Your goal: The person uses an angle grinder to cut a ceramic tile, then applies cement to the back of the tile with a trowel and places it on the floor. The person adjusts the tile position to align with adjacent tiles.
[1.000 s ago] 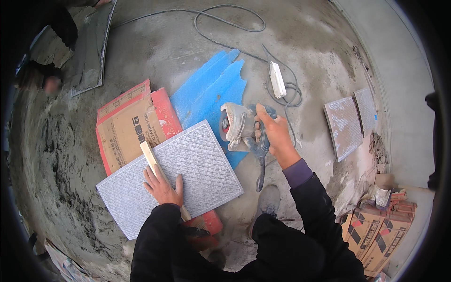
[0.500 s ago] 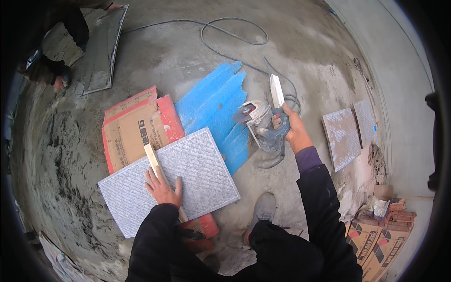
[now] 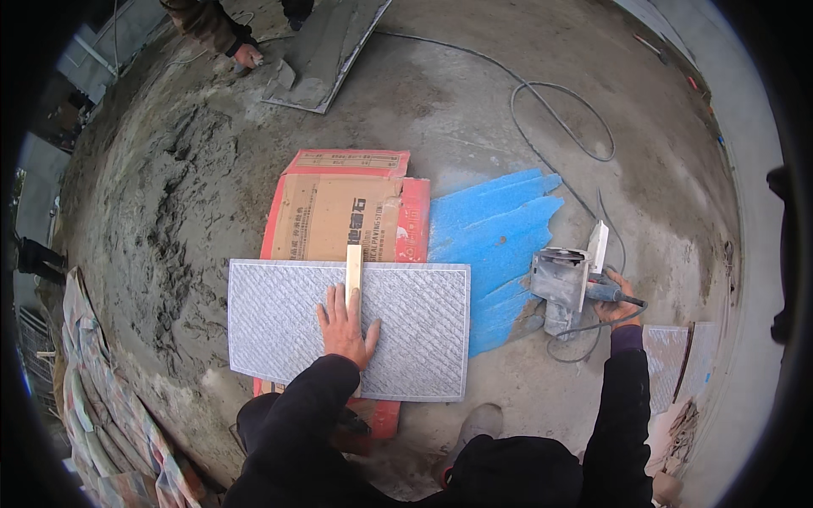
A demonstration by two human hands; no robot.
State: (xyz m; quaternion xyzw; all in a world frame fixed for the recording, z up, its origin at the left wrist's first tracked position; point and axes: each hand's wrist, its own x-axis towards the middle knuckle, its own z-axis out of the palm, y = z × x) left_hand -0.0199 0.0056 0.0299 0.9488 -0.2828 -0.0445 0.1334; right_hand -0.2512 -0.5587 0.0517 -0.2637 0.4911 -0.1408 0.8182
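Observation:
My left hand (image 3: 343, 334) lies open, fingers spread on a grey textured tile (image 3: 271, 322), its forefinger against a pale wooden strip (image 3: 352, 262) that crosses the tile. The tile rests on a red-and-tan cardboard box (image 3: 318, 212). At the right, my right hand (image 3: 621, 305) grips a dusty handheld power saw (image 3: 559, 279) at its handle, beside a blue foam sheet (image 3: 491, 229). Its blade is mostly hidden from this angle. A white block (image 3: 596, 250) sits just behind the saw, and the saw's cord loops below it.
A co-worker's hand (image 3: 247, 55) works by a mortar-covered panel (image 3: 330, 63). Rough mortar (image 3: 169, 237) covers the left floor, near a crumpled patterned tarp (image 3: 110, 406). A cable (image 3: 567, 102) loops across the floor. Two leaning tiles (image 3: 677, 364) stand by the right wall.
The camera view has swung, shifting the surroundings. My right hand has turned the saw over and lowered it beside the blue sheet. My left hand stays on the tile.

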